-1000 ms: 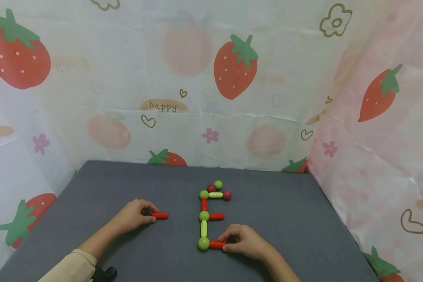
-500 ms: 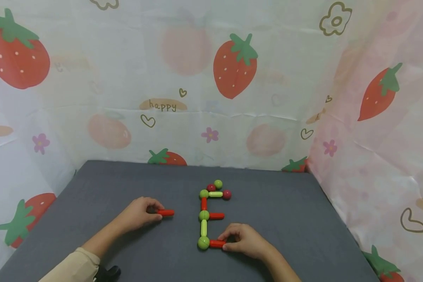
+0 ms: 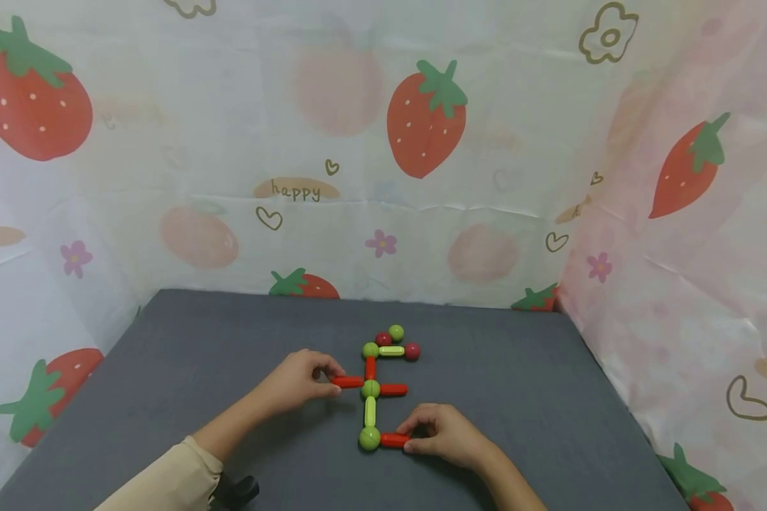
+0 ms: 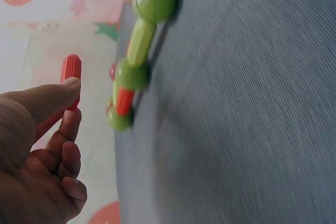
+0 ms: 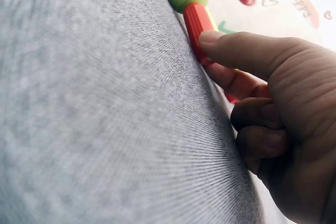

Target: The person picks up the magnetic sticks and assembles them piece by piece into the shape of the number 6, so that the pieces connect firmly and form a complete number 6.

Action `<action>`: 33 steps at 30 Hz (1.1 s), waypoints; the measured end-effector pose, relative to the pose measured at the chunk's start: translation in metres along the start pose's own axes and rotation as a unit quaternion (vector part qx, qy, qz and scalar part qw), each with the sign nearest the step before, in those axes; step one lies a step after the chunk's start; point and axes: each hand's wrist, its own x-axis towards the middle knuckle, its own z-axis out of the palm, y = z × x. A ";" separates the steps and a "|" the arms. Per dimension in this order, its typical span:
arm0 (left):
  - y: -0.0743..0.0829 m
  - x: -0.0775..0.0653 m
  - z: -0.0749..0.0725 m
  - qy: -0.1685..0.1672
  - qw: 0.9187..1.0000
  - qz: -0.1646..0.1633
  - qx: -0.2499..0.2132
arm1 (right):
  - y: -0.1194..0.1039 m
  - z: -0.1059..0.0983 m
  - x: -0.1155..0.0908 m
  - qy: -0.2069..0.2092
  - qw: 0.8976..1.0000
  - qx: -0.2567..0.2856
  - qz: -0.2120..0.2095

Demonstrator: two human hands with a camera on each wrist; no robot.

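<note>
Between left thumb and fingertips, my left hand [image 3: 300,383] pinches a red magnetic stick [image 3: 348,382]. Its free end looks close to the middle green ball [image 3: 371,389]; in the left wrist view the stick [image 4: 71,69] appears raised off the table. My right hand [image 3: 450,436] pinches another red stick [image 3: 393,441], joined to the lower green ball [image 3: 369,438]. A yellow-green stick [image 3: 370,411] links the lower and middle balls, and a short red stick [image 3: 371,367] runs up to the upper green ball [image 3: 371,350]. From the middle ball a red stick [image 3: 394,389] points right.
A yellow-green stick [image 3: 392,350] joins the upper ball to a dark red ball [image 3: 412,351]. Behind lie another dark red ball [image 3: 383,339] and a green ball [image 3: 396,332]. The grey table [image 3: 518,369] meets strawberry-print curtains [image 3: 345,177] at its back and sides.
My left hand has moved right with its red stick, bringing it up beside the middle green ball. My right hand stays in place on its stick.
</note>
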 end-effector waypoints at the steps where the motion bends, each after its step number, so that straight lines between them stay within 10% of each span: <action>1: 0.003 0.002 0.003 -0.002 1.000 0.004 -0.002 | 0.000 0.000 0.000 0.001 1.000 -0.001 0.001; 19: 0.025 0.032 0.063 -0.015 0.999 0.041 0.028 | 0.002 0.000 -0.001 0.016 1.000 -0.011 -0.016; 33: 0.031 0.033 0.079 -0.004 0.994 0.046 0.101 | 0.004 0.000 -0.001 0.026 0.999 -0.012 -0.037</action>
